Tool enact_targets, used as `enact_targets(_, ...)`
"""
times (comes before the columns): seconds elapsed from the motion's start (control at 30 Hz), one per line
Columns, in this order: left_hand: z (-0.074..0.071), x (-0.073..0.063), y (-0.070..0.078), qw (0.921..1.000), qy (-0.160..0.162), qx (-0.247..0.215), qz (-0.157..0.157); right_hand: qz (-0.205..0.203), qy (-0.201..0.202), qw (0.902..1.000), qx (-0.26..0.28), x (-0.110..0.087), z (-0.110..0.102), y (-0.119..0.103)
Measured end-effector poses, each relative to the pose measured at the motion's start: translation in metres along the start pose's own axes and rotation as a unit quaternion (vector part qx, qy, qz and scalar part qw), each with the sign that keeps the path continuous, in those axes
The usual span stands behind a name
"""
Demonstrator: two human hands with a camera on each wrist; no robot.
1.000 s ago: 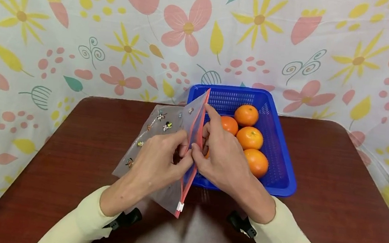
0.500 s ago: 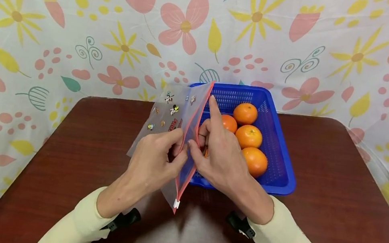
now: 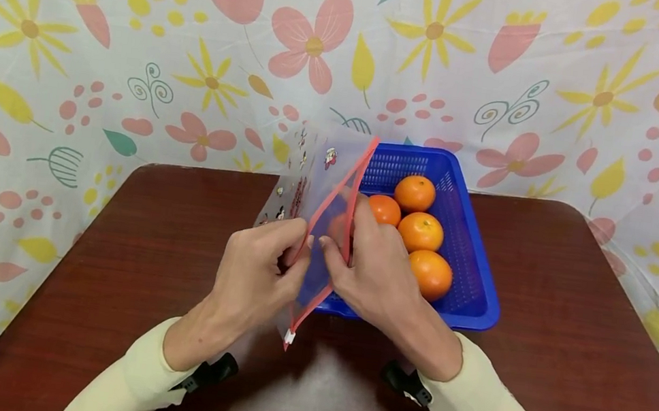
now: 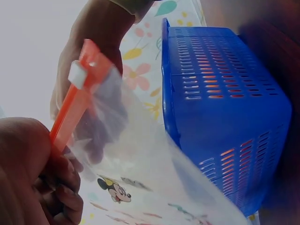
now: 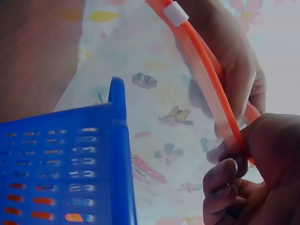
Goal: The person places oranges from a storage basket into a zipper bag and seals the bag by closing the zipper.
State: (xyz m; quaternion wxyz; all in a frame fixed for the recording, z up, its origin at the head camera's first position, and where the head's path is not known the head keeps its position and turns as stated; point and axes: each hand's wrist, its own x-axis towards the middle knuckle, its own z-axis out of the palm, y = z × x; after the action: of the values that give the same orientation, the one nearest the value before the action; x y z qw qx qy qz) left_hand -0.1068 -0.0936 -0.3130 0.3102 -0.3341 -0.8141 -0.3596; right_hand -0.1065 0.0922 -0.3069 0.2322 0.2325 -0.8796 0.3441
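Observation:
A translucent zipper bag (image 3: 334,165) with small cartoon prints and a red-orange zip edge is held up in front of the body. My left hand (image 3: 261,262) pinches one side of its mouth, my right hand (image 3: 381,260) the other, so the mouth gapes between them. The white slider (image 3: 289,338) sits at the zip's near end; in the left wrist view the slider (image 4: 78,75) is up close. Through the film in the right wrist view, more prints show on the bag (image 5: 154,117). Some right fingers are hidden behind the zip edge.
A blue plastic basket (image 3: 483,279) with slotted walls stands just right of the bag, which overlaps its left side. Several oranges (image 3: 421,232) lie in it. Both rest on a dark brown table (image 3: 131,263), with a flower-printed cloth (image 3: 221,34) hanging behind.
The bag's mouth has spread wider as the hands drew its sides apart. Its far end has swung up and to the right, and the slider end has shifted slightly left.

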Motion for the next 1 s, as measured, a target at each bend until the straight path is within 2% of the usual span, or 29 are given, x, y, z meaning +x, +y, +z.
enact_targets(0.17,-0.01,0.004,-0.002,0.9994,0.034,-0.005,-0.008,0.004,0.02,0.9996,0.021,0.002,-0.003,0.002)
enact_targets(0.33,-0.026,0.008,-0.007,0.998,0.057,0.0,-0.026,0.006,0.035,0.998,0.052,0.003,-0.01,0.007)
enact_targets(0.53,-0.048,0.015,-0.013,0.9947,0.088,0.027,-0.046,0.007,0.07,0.9969,0.036,0.007,-0.022,0.015)
enact_targets(0.77,-0.067,0.018,-0.014,0.9893,0.11,0.055,-0.078,0.043,0.072,0.9952,0.05,0.009,-0.034,0.02)
enact_targets(1.0,-0.087,0.019,-0.017,0.98,0.138,0.063,-0.129,0.117,0.044,0.9893,0.074,0.011,-0.044,0.019)
